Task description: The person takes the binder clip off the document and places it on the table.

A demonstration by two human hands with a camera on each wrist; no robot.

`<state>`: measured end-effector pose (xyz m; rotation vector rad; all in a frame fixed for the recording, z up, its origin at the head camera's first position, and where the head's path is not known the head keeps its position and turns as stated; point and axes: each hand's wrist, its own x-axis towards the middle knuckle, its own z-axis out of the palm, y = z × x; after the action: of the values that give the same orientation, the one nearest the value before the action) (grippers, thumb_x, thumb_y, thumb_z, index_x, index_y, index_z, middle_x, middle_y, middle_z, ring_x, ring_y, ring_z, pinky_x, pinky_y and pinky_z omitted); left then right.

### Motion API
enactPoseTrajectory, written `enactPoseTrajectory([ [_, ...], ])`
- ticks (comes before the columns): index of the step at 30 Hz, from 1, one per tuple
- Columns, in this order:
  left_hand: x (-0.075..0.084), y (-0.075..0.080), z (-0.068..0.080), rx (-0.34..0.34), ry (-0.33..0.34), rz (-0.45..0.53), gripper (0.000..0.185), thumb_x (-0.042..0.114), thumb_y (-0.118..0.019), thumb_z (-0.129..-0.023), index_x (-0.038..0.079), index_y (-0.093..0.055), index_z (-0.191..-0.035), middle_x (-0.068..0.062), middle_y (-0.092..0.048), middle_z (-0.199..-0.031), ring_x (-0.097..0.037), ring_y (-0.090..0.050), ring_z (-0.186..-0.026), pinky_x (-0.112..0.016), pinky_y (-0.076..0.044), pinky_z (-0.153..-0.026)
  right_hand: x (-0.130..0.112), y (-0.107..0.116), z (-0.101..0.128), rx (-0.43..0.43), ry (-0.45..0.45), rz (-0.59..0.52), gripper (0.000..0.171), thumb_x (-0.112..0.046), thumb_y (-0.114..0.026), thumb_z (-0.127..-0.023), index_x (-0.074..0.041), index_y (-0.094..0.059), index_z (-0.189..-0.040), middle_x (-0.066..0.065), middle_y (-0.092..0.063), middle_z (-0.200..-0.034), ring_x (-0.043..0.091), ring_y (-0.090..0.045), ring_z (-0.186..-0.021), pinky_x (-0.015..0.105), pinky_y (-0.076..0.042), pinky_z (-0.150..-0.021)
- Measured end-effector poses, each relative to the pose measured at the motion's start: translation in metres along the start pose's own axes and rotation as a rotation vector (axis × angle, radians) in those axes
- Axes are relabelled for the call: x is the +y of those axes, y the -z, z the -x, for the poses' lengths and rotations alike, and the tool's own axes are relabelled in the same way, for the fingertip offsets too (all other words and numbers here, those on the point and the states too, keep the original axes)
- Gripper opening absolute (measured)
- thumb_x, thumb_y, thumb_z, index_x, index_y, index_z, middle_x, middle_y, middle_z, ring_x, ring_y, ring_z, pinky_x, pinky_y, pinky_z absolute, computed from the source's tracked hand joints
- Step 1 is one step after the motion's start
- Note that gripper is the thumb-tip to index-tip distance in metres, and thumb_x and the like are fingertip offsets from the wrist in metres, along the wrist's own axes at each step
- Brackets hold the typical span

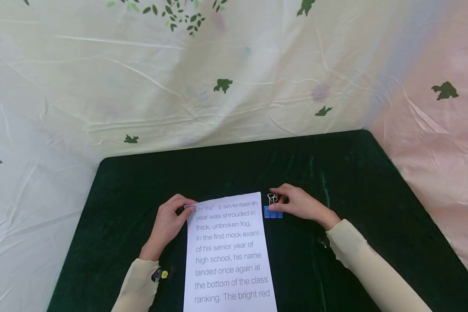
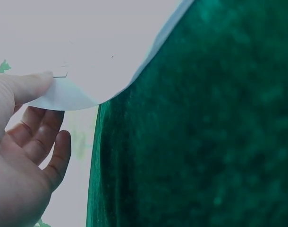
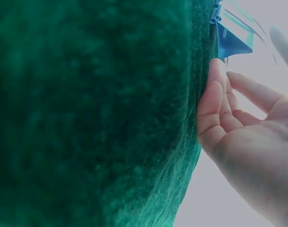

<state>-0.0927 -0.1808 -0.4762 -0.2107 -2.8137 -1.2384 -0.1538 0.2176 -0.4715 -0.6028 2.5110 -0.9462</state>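
Note:
A white paper (image 1: 231,253) printed with large text lies on the dark green table, its top edge away from me. My left hand (image 1: 167,221) pinches the top left corner; in the left wrist view its thumb (image 2: 33,87) presses on the curved sheet (image 2: 101,47). Just right of the top right corner are blue binder clips (image 1: 273,214) in a row, with silver wire handles. My right hand (image 1: 302,206) reaches round these handles from the right. The right wrist view shows a blue clip (image 3: 233,42) between its spread thumb and bent fingers, with a gap to the thumb.
Dark green velvety cloth covers the table (image 1: 121,190). A pale curtain (image 1: 140,86) with green leaf prints hangs behind the far edge and down both sides. Small dark devices sit at both wrists, one with a yellow spot (image 1: 164,274).

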Motion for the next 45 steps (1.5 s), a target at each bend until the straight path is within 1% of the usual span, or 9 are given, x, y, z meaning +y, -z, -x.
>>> enactPoseTrajectory([
  [5, 0.001, 0.0, -0.001, -0.004, 0.03, -0.001, 0.014, 0.012, -0.071, -0.099, 0.014, -0.077, -0.111, 0.002, -0.065, -0.101, -0.017, -0.059, -0.093, -0.04, -0.047, -0.082, -0.002, 0.001, 0.006, 0.009, -0.002, -0.009, 0.075, -0.049, -0.074, -0.094, -0.002, -0.052, -0.149, 0.008, -0.061, -0.122, 0.017, -0.06, -0.1, 0.036, -0.05, -0.08],
  [10, 0.001, 0.0, -0.003, -0.011, 0.064, 0.004, 0.013, 0.014, -0.071, -0.099, 0.014, -0.077, -0.111, 0.001, -0.067, -0.103, -0.018, -0.059, -0.095, -0.04, -0.047, -0.085, -0.003, 0.001, 0.014, 0.022, 0.007, -0.008, 0.074, -0.051, -0.071, -0.096, -0.004, -0.051, -0.15, 0.016, -0.058, -0.141, 0.029, -0.06, -0.119, 0.049, -0.051, -0.095],
  [13, 0.0, 0.0, -0.004, -0.02, 0.084, 0.003, 0.014, 0.014, -0.071, -0.099, 0.014, -0.077, -0.112, 0.0, -0.069, -0.104, -0.019, -0.06, -0.096, -0.041, -0.048, -0.086, -0.003, 0.0, 0.019, 0.04, 0.006, -0.009, 0.074, -0.052, -0.069, -0.096, -0.005, -0.052, -0.15, 0.019, -0.054, -0.149, 0.036, -0.055, -0.131, 0.057, -0.045, -0.105],
  [18, 0.0, -0.001, -0.007, -0.036, 0.11, -0.008, 0.015, 0.012, -0.071, -0.099, 0.012, -0.076, -0.113, -0.004, -0.071, -0.109, -0.022, -0.061, -0.099, -0.043, -0.049, -0.089, -0.002, 0.001, 0.025, 0.097, 0.009, 0.014, 0.074, -0.054, -0.069, -0.096, -0.005, -0.052, -0.15, 0.019, -0.048, -0.155, 0.041, -0.043, -0.144, 0.063, -0.035, -0.112],
  [25, 0.002, 0.0, -0.013, -0.063, 0.139, -0.037, 0.017, 0.014, -0.071, -0.099, 0.01, -0.075, -0.115, -0.011, -0.071, -0.117, -0.026, -0.062, -0.102, -0.046, -0.052, -0.091, 0.001, 0.0, 0.035, 0.186, 0.009, 0.076, 0.073, -0.053, -0.064, -0.099, -0.006, -0.05, -0.152, 0.017, -0.037, -0.163, 0.042, -0.03, -0.151, 0.066, -0.027, -0.115],
  [35, 0.006, 0.001, -0.02, -0.112, 0.18, -0.114, 0.017, 0.016, -0.07, -0.1, 0.011, -0.074, -0.116, -0.013, -0.069, -0.12, -0.029, -0.061, -0.103, -0.045, -0.052, -0.088, 0.002, 0.001, 0.047, 0.259, -0.024, 0.072, 0.073, -0.052, -0.063, -0.101, -0.007, -0.045, -0.156, 0.017, -0.031, -0.166, 0.044, -0.022, -0.153, 0.069, -0.024, -0.115],
  [37, 0.006, 0.001, -0.021, -0.122, 0.176, -0.148, 0.018, 0.016, -0.071, -0.099, 0.01, -0.074, -0.116, -0.014, -0.069, -0.121, -0.031, -0.06, -0.105, -0.049, -0.05, -0.092, 0.003, 0.002, 0.05, 0.264, -0.033, 0.069, 0.076, -0.052, -0.063, -0.1, -0.008, -0.042, -0.158, 0.017, -0.03, -0.167, 0.044, -0.021, -0.153, 0.069, -0.024, -0.115],
  [41, 0.005, 0.002, -0.023, -0.137, 0.141, -0.228, 0.021, 0.017, -0.073, -0.098, 0.01, -0.075, -0.117, -0.014, -0.068, -0.121, -0.033, -0.057, -0.11, -0.056, -0.038, -0.103, 0.004, 0.002, 0.053, 0.271, -0.044, 0.066, 0.079, -0.052, -0.064, -0.1, -0.009, -0.037, -0.16, 0.018, -0.028, -0.167, 0.044, -0.02, -0.154, 0.07, -0.024, -0.115],
  [45, 0.004, 0.002, -0.022, -0.148, 0.113, -0.268, 0.032, 0.023, -0.073, -0.098, 0.011, -0.072, -0.128, -0.016, -0.064, -0.127, -0.036, -0.056, -0.116, -0.058, -0.03, -0.106, 0.005, 0.002, 0.054, 0.277, -0.043, 0.071, 0.08, -0.052, -0.064, -0.1, -0.01, -0.035, -0.161, 0.018, -0.027, -0.168, 0.045, -0.019, -0.154, 0.071, -0.024, -0.114],
])
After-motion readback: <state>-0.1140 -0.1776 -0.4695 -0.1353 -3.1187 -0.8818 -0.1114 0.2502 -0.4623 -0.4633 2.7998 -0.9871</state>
